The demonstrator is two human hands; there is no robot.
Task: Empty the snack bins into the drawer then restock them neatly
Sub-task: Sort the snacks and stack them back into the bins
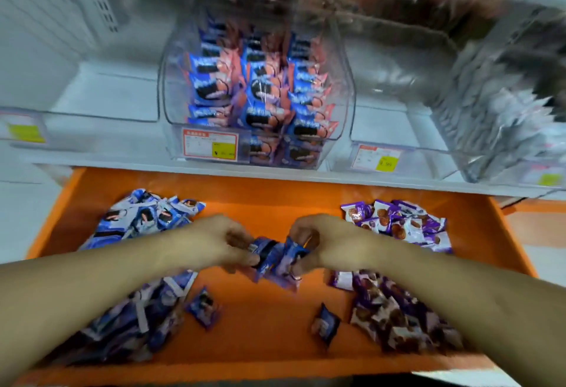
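Both hands meet over the middle of the orange drawer (275, 196). Left hand (214, 241) and right hand (324, 241) each pinch one end of a small bunch of blue snack packets (277, 259), long axis running left-right, slightly tilted. Forearms angle inward. Clear bin (257, 147) behind holds upright packets.

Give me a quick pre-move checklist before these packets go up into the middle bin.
1. Grip: left hand and right hand both pinch the blue packets - ok.
2. Packets squared up in the hands - cannot tell, blurred.
3. Middle bin front open, reachable - ok.
4. Room in that bin - not ok at front, rows stacked high; back cannot tell.
5. Stock match: bin holds blue-and-pink packets like those held - ok.
6. Strays: two loose packets on the orange drawer floor - not ok.
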